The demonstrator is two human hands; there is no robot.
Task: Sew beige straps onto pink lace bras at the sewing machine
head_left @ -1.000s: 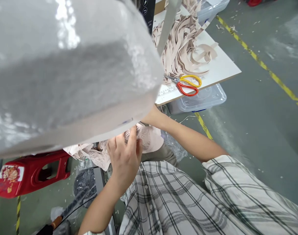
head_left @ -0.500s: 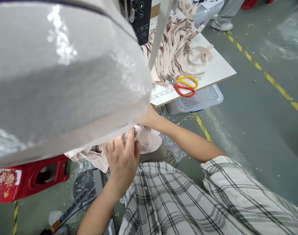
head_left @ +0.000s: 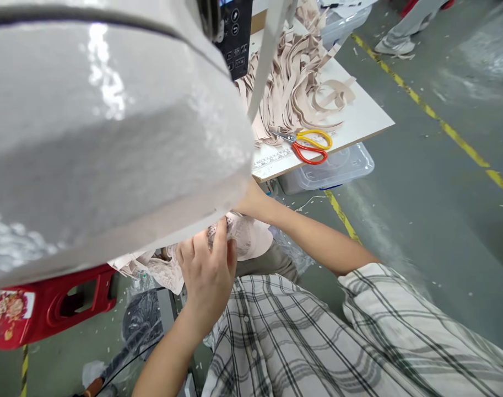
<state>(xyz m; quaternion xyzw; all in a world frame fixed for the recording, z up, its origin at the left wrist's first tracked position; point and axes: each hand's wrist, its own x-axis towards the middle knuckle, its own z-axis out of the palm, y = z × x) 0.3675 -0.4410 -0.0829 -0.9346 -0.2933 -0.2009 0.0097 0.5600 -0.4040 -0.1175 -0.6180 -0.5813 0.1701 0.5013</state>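
Observation:
Under the big glossy white sewing machine head [head_left: 123, 138], my left hand [head_left: 205, 262] presses bent fingers onto a pale pink lace garment piece [head_left: 247, 237], gripping its edge. The piece has a rounded, cup-like part lying near my lap. More pale pink lace fabric [head_left: 164, 270] hangs out to the left of that hand. My right hand [head_left: 247, 196] reaches in beneath the machine head from the right; only the wrist side shows, and its fingers are hidden. The needle area is out of sight too.
Scissors [head_left: 303, 146] with red and yellow handles lie on the white tabletop [head_left: 362, 118] beside a heap of beige fabric strips [head_left: 292, 82]. A clear plastic box [head_left: 337, 168] sits below. There is a red stool [head_left: 48, 303] at left. A person's foot [head_left: 395, 45] shows far right.
The view has shifted slightly, showing more of the machine's control panel. Someone's leg has come into view at the top right and moved right. My hands keep nearly the same place on the lace.

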